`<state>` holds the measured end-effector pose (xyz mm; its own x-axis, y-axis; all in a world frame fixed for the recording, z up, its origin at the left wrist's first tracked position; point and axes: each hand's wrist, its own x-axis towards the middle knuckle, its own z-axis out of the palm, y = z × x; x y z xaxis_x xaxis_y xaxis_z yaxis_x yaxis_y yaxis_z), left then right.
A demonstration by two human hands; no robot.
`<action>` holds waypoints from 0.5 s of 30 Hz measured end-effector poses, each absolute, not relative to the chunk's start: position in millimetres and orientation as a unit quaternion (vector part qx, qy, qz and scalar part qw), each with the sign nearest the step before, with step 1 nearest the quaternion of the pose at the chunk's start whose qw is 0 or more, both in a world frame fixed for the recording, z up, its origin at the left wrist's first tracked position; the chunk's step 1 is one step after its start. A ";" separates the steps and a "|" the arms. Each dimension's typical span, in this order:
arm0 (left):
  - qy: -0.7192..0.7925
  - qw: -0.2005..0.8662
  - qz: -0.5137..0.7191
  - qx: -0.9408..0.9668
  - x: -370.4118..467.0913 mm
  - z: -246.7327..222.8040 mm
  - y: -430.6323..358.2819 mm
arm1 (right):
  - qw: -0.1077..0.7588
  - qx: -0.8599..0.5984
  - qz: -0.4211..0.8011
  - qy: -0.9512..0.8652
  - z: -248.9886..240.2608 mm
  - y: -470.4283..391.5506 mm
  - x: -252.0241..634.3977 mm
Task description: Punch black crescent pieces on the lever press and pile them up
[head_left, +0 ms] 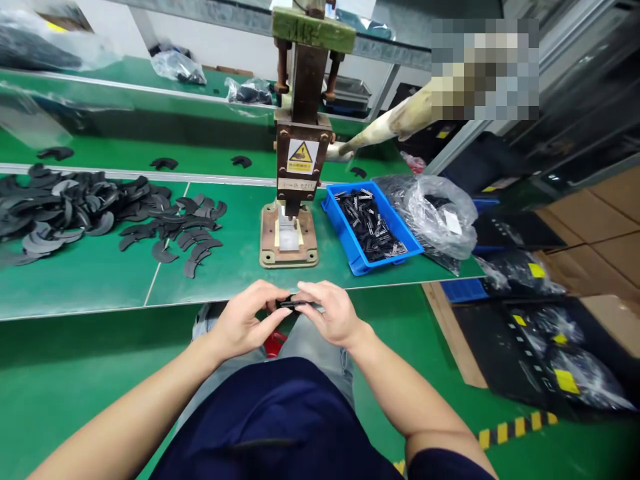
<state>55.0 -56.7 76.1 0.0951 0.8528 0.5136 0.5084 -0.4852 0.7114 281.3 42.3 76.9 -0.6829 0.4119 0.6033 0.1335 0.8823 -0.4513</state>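
My left hand (253,315) and my right hand (331,309) meet just in front of the table edge, over my lap. Between their fingertips they pinch a small, thin black part (293,304), mostly covered by the fingers. Straight ahead stands a hand press (303,157) with a warning label, its base plate (267,250) bolted to a square foot on the table. Right of the press, a blue tray (356,265) holds many small black clip-like pieces (369,223). To the left lie loose curved black plastic parts (200,250).
A large heap of curved black parts (75,200) covers the table's left side. A clear plastic bag (440,213) sits right of the tray. The press's long wrapped lever (410,117) reaches up to the right. Boxes with bagged parts (565,353) stand at the far right.
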 end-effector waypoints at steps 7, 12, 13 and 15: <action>0.474 0.193 0.467 0.721 55.9 77.6 -56.6 | 0.371 -0.144 0.197 -0.896 69.9 42.4 280.1; 0.465 0.177 0.477 0.725 56.4 80.9 -58.4 | 0.372 -0.137 0.203 -0.895 68.6 41.1 278.0; 0.462 0.171 0.476 0.728 54.7 81.3 -57.4 | 0.363 -0.137 0.207 -0.898 71.2 42.6 278.1; 0.472 0.158 0.468 0.730 47.2 80.5 -50.8 | 0.340 -0.153 0.207 -0.905 82.0 50.9 279.8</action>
<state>47.2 -50.8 80.5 0.1160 0.8367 0.5353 0.5412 -0.5051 0.6723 279.8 50.9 82.0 -0.7225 0.4174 0.5511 0.1363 0.8675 -0.4784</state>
